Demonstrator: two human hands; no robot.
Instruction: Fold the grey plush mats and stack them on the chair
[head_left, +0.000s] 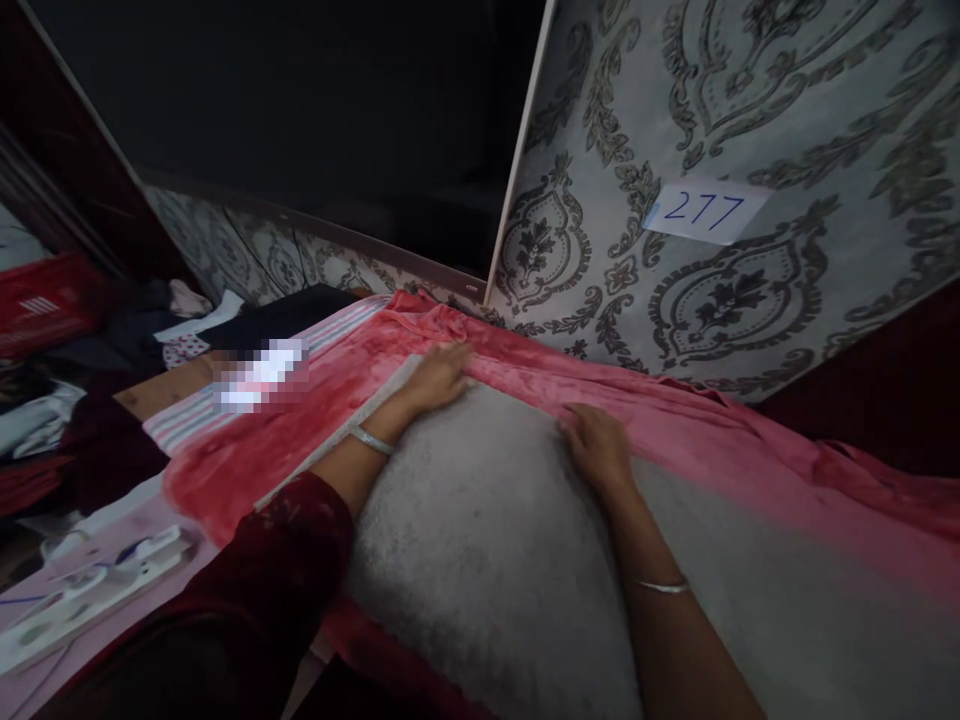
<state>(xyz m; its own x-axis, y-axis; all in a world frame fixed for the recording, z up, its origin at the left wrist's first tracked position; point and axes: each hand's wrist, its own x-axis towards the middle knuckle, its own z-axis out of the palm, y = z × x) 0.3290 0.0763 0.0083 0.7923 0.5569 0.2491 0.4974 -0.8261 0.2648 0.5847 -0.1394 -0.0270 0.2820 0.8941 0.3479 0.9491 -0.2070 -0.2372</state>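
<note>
A large grey cloth (487, 530) with a slightly fuzzy surface lies in front of me on a pink-red plush blanket (247, 450). My left hand (442, 377) rests on the cloth's far left corner, palm down, with its fingers stretched forward. At the far edge, right of the middle, my right hand (598, 447) has its fingers bent and closed on the cloth, close to the pink fabric. Shadow hides part of the right fingertips. Each wrist carries a silver bangle.
A white power strip (97, 600) with cables lies at the left. Behind it are piled clothes and a red bag (49, 300). A large dark screen (315, 120) stands at the back, beside patterned wallpaper bearing a paper marked 277 (709, 210).
</note>
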